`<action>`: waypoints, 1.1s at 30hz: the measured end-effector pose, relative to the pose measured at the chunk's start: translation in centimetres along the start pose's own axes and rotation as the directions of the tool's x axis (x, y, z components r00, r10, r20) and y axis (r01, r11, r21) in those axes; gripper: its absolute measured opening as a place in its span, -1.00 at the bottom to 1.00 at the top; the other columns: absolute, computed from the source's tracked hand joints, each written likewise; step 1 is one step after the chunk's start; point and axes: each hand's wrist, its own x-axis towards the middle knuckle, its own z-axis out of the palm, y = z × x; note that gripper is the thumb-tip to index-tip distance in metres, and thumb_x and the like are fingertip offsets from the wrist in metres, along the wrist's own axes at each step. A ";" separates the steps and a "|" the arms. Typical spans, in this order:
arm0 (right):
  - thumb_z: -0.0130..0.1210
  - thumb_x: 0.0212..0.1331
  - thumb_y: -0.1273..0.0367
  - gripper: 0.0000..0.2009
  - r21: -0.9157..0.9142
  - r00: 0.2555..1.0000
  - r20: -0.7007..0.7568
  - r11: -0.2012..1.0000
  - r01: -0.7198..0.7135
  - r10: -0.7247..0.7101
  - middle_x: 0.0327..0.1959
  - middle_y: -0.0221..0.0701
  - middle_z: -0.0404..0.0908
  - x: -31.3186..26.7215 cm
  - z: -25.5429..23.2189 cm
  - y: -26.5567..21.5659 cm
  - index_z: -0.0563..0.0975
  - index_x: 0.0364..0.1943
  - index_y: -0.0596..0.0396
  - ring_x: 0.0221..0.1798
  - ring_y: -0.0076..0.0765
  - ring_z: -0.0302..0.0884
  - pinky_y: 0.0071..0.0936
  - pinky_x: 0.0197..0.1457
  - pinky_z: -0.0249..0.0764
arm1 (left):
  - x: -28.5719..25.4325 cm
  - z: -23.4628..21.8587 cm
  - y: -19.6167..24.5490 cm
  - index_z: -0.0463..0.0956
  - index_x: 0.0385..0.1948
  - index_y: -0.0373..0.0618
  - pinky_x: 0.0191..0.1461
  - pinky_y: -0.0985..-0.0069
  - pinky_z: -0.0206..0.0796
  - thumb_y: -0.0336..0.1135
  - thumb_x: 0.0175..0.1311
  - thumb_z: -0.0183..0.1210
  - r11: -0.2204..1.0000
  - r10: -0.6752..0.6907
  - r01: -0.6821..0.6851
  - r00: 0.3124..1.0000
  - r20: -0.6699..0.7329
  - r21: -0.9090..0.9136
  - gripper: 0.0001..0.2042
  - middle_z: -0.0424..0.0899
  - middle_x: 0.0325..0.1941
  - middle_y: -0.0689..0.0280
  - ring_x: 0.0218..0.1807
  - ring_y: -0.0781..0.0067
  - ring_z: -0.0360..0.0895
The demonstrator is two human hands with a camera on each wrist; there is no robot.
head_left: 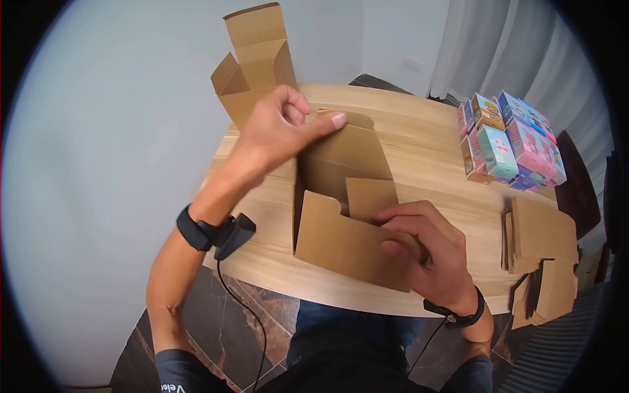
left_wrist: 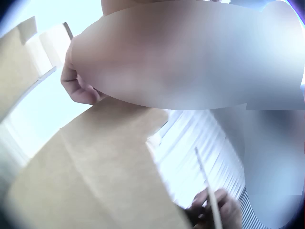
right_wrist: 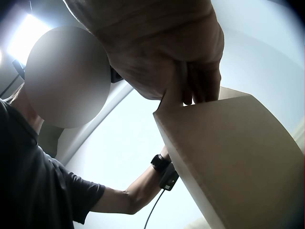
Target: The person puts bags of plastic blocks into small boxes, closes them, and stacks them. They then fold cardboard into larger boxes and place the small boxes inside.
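An open brown cardboard box (head_left: 354, 239) stands near the front of the table, its far flap raised. My left hand (head_left: 275, 128) is over that far end, thumb stretched along the flap's top edge and the other fingers loosely curled above it. In the left wrist view, a broad cardboard panel (left_wrist: 100, 167) lies just below the hand. My right hand (head_left: 429, 245) pinches the near panel at its right end, thumb outside and fingers inside. The right wrist view shows the fingers of the right hand (right_wrist: 167, 52) reaching over the top edge of the box (right_wrist: 238, 152).
Another open cardboard box (head_left: 255, 65) stands at the table's back left. Several colourful small boxes (head_left: 511, 141) are grouped at the back right. Flattened cardboard pieces (head_left: 544, 239) lie at the right edge. A cable (head_left: 252, 311) hangs from the left wrist camera.
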 end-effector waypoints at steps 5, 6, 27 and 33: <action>0.39 0.12 0.54 -0.78 0.061 1.000 -0.020 0.998 0.014 -0.013 -0.04 -0.22 0.69 0.0 -0.1 0.5 0.64 -0.15 0.15 -0.11 -0.08 0.71 -0.38 -0.15 0.64 | -1.7 1.7 -0.3 0.51 -0.19 -0.22 -0.20 0.64 0.36 -0.05 0.25 0.47 0.964 0.119 -0.137 0.989 -0.093 -0.227 -0.57 0.53 -0.34 0.44 -0.29 0.66 0.44; 0.36 0.16 0.53 -0.81 0.072 1.000 -0.018 0.997 0.004 -0.003 -0.03 -0.16 0.69 -0.3 -0.4 -0.2 0.65 -0.15 0.18 -0.07 -0.07 0.73 -0.33 -0.06 0.65 | -2.0 1.7 -0.6 0.53 -0.16 -0.22 -0.11 0.63 0.40 -0.10 0.31 0.43 0.934 0.177 -0.198 0.980 -0.094 -0.297 -0.62 0.59 -0.29 0.41 -0.22 0.64 0.49; 0.42 0.08 0.45 -0.60 -0.213 0.988 0.050 0.968 -0.132 0.146 0.08 -0.18 0.50 0.7 0.3 0.0 0.56 0.01 0.17 0.05 0.05 0.48 -0.18 0.13 0.44 | -2.8 1.8 -5.8 0.64 0.03 -0.04 0.44 0.26 0.19 -0.50 0.27 0.35 0.867 0.445 -0.316 0.838 0.314 -0.385 -0.70 0.21 0.35 0.31 0.38 0.25 0.27; 0.46 0.05 0.41 -0.51 -0.217 0.988 0.055 0.967 -0.133 0.148 0.03 -0.19 0.51 0.8 0.3 0.6 0.50 0.07 0.18 0.07 0.07 0.47 -0.16 0.15 0.44 | -5.3 2.4 -3.5 0.64 0.11 -0.04 0.58 0.10 0.04 -0.48 0.35 0.26 0.873 0.487 -0.467 0.838 0.244 -0.140 -0.69 0.24 0.39 0.18 0.50 0.11 0.18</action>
